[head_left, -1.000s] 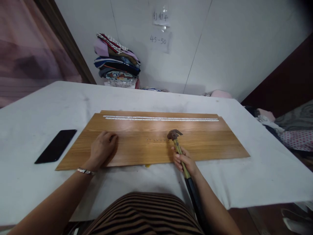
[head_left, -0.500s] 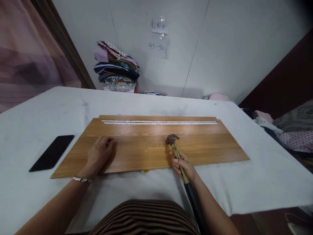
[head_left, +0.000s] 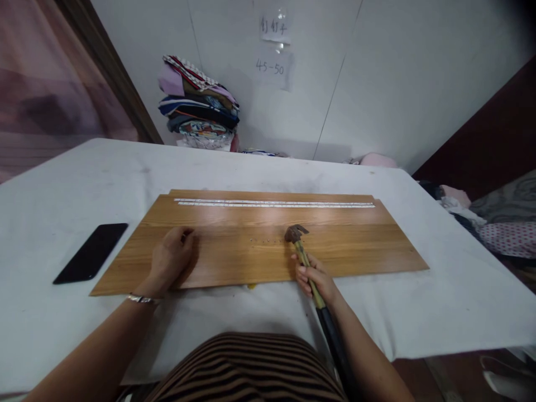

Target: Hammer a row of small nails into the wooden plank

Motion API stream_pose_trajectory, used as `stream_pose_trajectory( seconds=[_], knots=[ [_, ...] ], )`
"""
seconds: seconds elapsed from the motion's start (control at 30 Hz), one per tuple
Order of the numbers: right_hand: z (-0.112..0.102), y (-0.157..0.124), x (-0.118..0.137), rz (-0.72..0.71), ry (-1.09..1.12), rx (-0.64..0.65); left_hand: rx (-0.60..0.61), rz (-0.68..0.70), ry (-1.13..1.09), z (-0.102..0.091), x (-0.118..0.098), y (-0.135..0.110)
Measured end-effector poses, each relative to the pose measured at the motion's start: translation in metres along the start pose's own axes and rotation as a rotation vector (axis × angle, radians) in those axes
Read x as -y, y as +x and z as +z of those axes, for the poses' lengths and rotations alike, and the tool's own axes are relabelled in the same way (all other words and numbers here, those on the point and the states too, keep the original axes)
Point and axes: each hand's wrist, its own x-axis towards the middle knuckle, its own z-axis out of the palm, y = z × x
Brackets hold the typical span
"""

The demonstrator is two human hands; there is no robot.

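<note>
A claw hammer is gripped by my right hand, with fingers wrapped round the yellowish handle below its rusty head. The head is over the middle of a wooden board, near a short row of small nails. On the board's left part rests my left hand, its fingers curled in. Whether it holds something small cannot be made out. Two pale strips of nails lie side by side along the board's far edge.
A black phone lies left of the board on the white-covered table. Folded clothes are stacked at the back against the wall. Paper notes hang on the wall. More cloth lies beyond the table's right edge.
The view has tilted slightly, so the wall and table sit a little higher in the picture. Both hands and the hammer keep nearly the same places over the board.
</note>
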Motion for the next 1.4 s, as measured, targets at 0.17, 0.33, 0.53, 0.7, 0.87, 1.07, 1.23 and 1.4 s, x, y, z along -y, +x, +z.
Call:
stream_pose_trajectory(
  seconds=[0.17, 0.33, 0.53, 0.7, 0.87, 1.07, 1.23, 1.4],
  knots=[
    [0.001, -0.003, 0.003, -0.011, 0.017, 0.018, -0.024, 0.036, -0.01, -0.001, 0.0, 0.0],
    [0.001, -0.002, 0.002, -0.004, 0.011, 0.006, -0.005, 0.084, 0.006, -0.003, -0.001, 0.0],
    [0.002, -0.004, 0.005, 0.007, 0.027, 0.023, -0.014, 0.102, -0.005, -0.002, 0.002, -0.001],
    [0.004, -0.008, 0.009, 0.0, 0.037, 0.029, 0.013, 0.094, 0.01, 0.002, 0.007, 0.0],
    [0.006, -0.007, 0.009, 0.026, 0.007, 0.012, 0.018, 0.076, -0.009, -0.003, 0.0, -0.002],
    [0.008, -0.01, 0.017, 0.014, 0.045, 0.036, 0.023, 0.064, -0.023, -0.01, -0.007, -0.003],
    [0.009, -0.011, 0.018, 0.013, 0.048, 0.024, -0.004, 0.054, -0.047, -0.005, -0.001, -0.001],
    [0.009, -0.006, 0.008, 0.031, 0.008, -0.002, 0.019, -0.003, -0.058, -0.007, -0.004, -0.002]
  ],
)
